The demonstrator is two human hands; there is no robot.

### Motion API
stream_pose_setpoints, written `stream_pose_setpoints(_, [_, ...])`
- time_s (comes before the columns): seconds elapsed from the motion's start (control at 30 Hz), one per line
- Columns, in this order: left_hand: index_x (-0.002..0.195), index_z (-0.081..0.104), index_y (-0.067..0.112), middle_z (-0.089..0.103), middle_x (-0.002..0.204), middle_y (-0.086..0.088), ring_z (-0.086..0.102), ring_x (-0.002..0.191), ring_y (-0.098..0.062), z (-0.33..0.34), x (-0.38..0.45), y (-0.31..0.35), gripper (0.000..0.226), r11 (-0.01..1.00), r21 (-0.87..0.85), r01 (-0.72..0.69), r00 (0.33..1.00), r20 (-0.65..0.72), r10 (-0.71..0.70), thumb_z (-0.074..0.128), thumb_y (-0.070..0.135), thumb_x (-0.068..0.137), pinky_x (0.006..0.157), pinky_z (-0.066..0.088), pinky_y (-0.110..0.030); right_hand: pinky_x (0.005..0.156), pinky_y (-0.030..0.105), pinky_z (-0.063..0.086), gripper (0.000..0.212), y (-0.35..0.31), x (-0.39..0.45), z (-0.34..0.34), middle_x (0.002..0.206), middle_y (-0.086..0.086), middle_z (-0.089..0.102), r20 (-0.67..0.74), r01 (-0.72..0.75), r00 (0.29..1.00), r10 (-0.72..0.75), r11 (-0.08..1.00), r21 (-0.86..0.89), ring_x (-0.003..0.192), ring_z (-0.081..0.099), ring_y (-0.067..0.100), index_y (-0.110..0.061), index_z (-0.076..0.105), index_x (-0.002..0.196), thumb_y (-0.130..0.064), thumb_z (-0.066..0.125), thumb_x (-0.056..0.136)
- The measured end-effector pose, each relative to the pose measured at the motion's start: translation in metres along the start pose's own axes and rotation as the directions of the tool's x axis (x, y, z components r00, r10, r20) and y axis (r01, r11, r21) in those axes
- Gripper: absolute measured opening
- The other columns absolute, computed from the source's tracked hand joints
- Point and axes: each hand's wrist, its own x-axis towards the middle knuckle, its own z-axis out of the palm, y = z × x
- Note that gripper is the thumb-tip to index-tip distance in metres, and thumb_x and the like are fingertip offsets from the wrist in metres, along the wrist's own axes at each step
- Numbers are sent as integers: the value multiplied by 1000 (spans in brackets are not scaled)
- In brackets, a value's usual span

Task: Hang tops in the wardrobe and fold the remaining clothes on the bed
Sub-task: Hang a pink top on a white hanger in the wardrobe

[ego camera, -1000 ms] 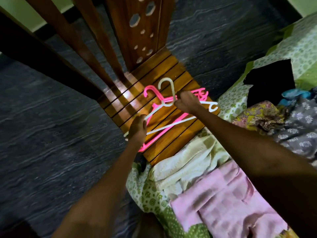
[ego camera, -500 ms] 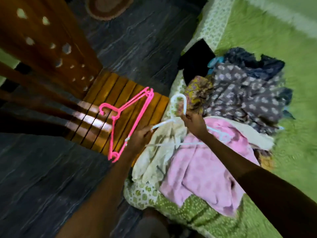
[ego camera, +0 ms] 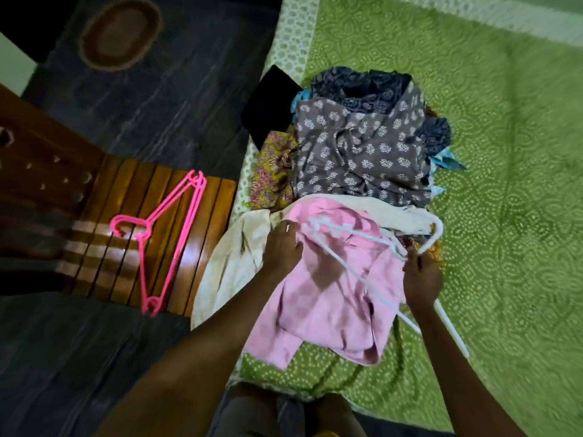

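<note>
A pink top [ego camera: 328, 298] lies spread on the near edge of the green bed [ego camera: 504, 152], on top of a cream garment [ego camera: 233, 260]. My right hand [ego camera: 421, 275] grips a white hanger [ego camera: 356, 238] near its hook, and the hanger lies across the pink top. My left hand [ego camera: 282, 247] rests on the pink top's upper left edge with its fingers curled on the cloth. Behind them sits a heap of clothes with a grey printed top [ego camera: 362, 152] uppermost. Pink hangers [ego camera: 164, 234] lie on a wooden slatted chair [ego camera: 126, 247] to the left.
A black folded garment [ego camera: 268, 105] and a yellow patterned cloth [ego camera: 274, 175] lie at the bed's left edge. An oval mat [ego camera: 121, 36] lies on the dark floor at the back left. The chair stands against the bed's side.
The view swung from the chair to the bed. My right hand carried the white hanger off the chair and onto the pink top. My left hand let go of the hanger and moved to the pink top.
</note>
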Motion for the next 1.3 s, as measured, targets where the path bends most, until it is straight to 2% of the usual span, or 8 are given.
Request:
stream_pose_setpoints(0.27, [123, 46, 5, 41, 133, -17, 39, 123, -32, 57, 62, 29, 46, 950, 247, 194, 980, -91, -176, 57, 34, 89, 99, 30, -39, 63, 37, 34, 52, 51, 24, 9, 82, 28, 64, -53, -11, 999, 11, 1000, 16, 79, 59, 42, 5, 61, 85, -41, 36, 86])
stream_pose_setpoints(0.43, [126, 42, 0, 50, 128, -21, 50, 115, -36, 55, 74, 27, 40, 942, 104, 320, 935, -193, -297, 55, 9, 89, 88, 41, -40, 59, 28, 26, 45, 50, 34, 17, 71, 19, 65, -4, 15, 1000, -14, 977, 215, 67, 54, 21, 3, 62, 78, -36, 42, 90])
stream_pose_setpoints(0.63, [103, 54, -3, 61, 83, -23, 59, 83, -38, 37, 58, 34, 24, 965, -155, 212, 955, -179, -238, 55, 2, 80, 67, 41, -38, 61, 29, 27, 51, 31, 54, 25, 74, 16, 67, 118, 53, 991, -71, 988, 145, 76, 61, 34, 1, 65, 83, -43, 40, 90])
stream_pose_setpoints(0.77, [115, 58, -7, 64, 91, -30, 60, 87, -38, 17, 53, 31, 35, 963, -168, 211, 917, -306, -254, 51, 4, 82, 76, 39, -37, 67, 37, 41, 57, 12, 77, 18, 75, 20, 68, 145, 126, 979, -145, 983, 132, 78, 63, 37, 2, 65, 81, -48, 36, 85])
stream_pose_setpoints(0.97, [98, 63, -10, 64, 87, -30, 61, 80, -38, 2, 55, 24, 29, 968, -117, 223, 926, -285, -248, 47, 7, 82, 72, 39, -35, 65, 34, 38, 50, 7, 93, -4, 73, 17, 68, 137, 243, 958, -251, 968, 68, 76, 63, 34, -3, 64, 81, -46, 39, 85])
stream_pose_setpoints(1.13, [103, 61, -11, 63, 74, -21, 55, 66, -22, 1, 56, 47, 22, 934, -318, 162, 960, -168, -224, 55, -6, 83, 55, 34, -16, 64, 39, 44, 61, 8, 79, 14, 69, 19, 67, 193, 212, 950, -247, 960, 184, 68, 63, 32, -1, 63, 80, -56, 36, 82])
stream_pose_setpoints(1.23, [102, 64, -8, 53, 56, 1, 45, 49, 3, 13, 47, 74, 21, 908, -400, 126, 980, -90, -176, 58, -5, 82, 49, 31, -7, 58, 35, 42, 35, -17, 62, 47, 69, 25, 65, 317, 169, 912, -262, 941, 292, 63, 61, 30, -6, 63, 77, -35, 50, 92])
stream_pose_setpoints(1.3, [98, 66, -6, 41, 50, 11, 43, 42, 5, 19, 38, 83, 20, 905, -410, 109, 985, -79, -154, 60, -6, 79, 48, 30, -8, 57, 31, 35, 24, -36, 53, 65, 68, 27, 63, 384, 155, 875, -295, 922, 354, 63, 59, 32, -5, 62, 77, -21, 53, 92])
